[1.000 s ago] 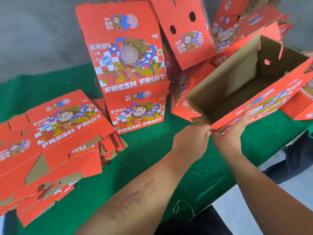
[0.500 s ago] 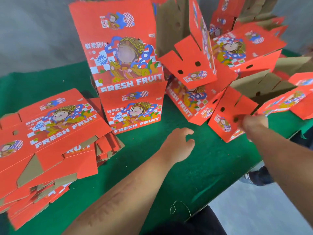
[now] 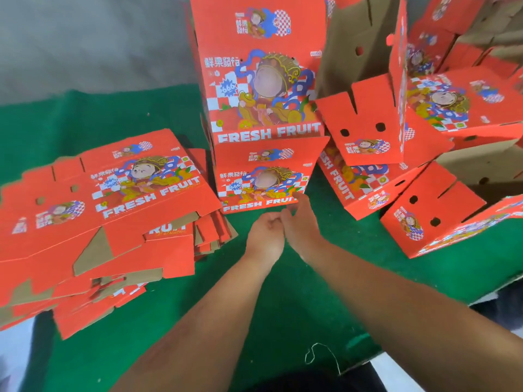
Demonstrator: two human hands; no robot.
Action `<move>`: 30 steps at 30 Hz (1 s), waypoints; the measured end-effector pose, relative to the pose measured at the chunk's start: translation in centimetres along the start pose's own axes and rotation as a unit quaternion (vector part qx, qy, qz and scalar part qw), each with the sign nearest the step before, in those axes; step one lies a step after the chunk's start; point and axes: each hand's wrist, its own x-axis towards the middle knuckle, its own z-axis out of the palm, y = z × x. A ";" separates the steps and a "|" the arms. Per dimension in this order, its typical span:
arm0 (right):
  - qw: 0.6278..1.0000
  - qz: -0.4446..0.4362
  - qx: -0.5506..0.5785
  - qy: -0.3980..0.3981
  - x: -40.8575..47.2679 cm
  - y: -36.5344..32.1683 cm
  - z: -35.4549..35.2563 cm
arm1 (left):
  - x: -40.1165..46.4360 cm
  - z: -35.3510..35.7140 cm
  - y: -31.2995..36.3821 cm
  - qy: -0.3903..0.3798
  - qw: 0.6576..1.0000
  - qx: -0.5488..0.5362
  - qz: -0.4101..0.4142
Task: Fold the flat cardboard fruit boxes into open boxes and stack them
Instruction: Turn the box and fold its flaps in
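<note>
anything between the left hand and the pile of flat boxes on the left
Nothing visible does. Only bare green table cloth lies between the left hand and the pile of flat red cardboard fruit boxes. The right hand sits on the far side, touching the left.

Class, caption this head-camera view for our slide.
Empty hands meet between flat boxes and folded boxes.

Both forearms reach forward, left hand (image 3: 265,232) and right hand (image 3: 300,222) touching, fingers loosely curled.
</note>
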 end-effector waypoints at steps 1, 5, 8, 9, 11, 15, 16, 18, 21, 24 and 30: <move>1.000 -0.002 -0.013 -0.017 -0.1 -0.6 1.3 | 0.1 -1.0 -0.5 0.030 0.999 -0.012 0.003; 0.992 0.000 -0.023 -0.123 -0.3 -3.0 7.1 | 0.9 -7.2 -1.7 0.159 0.985 0.019 0.071; 0.977 0.016 -0.018 -0.210 -0.5 -4.1 12.0 | 2.0 -14.0 -4.3 0.255 0.931 0.252 0.065; 0.975 0.024 -0.010 -0.222 -0.6 -4.4 13.5 | 2.2 -16.4 -5.7 0.265 0.910 0.318 0.034; 0.977 0.042 0.019 -0.210 -0.4 -5.3 16.0 | 2.3 -21.0 -8.6 0.233 0.889 0.391 -0.050; 0.980 0.127 0.038 -0.145 1.1 -6.6 18.6 | 1.0 -24.9 -13.3 0.166 0.862 0.470 -0.093; 0.974 0.163 0.054 -0.146 1.5 -7.0 18.7 | 0.7 -24.9 -13.8 0.173 0.863 0.469 -0.071; 0.957 0.221 0.107 -0.156 2.3 -7.6 18.7 | 0.1 -24.8 -14.3 0.213 0.872 0.438 -0.038; 0.949 0.241 0.140 -0.148 2.3 -8.4 18.7 | -0.9 -24.5 -14.7 0.278 0.880 0.385 -0.025; 0.954 0.182 0.161 -0.173 0.9 -8.8 18.4 | -1.9 -23.5 -14.5 0.336 0.858 0.383 -0.071; 0.973 -0.045 0.104 -0.202 -0.3 -11.8 12.5 | -2.3 -23.2 -9.1 0.351 0.860 0.369 -0.036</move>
